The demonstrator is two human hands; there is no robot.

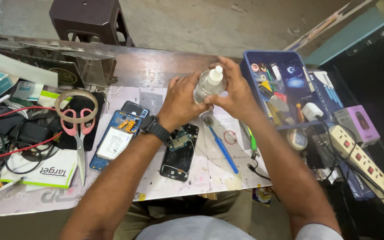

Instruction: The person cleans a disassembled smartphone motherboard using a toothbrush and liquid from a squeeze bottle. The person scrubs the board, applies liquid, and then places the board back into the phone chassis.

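Observation:
Both my hands hold a small clear bottle (208, 85) with a white cap above the work mat. My left hand (181, 98), with a black watch on its wrist, grips the bottle's body from the left. My right hand (233, 86) wraps around its right side and top. Below the hands lie an opened phone with a blue frame and white battery (114, 141), a black phone part with an exposed circuit board (179, 152) and a blue-handled brush (222, 149).
Pink-handled scissors (78, 133) and a tape roll (76, 105) lie to the left among red and black cables (14, 149). A blue tray of small tools (285, 91) stands at right, beside a white power strip (363, 162). A dark stool (90, 20) stands beyond the table.

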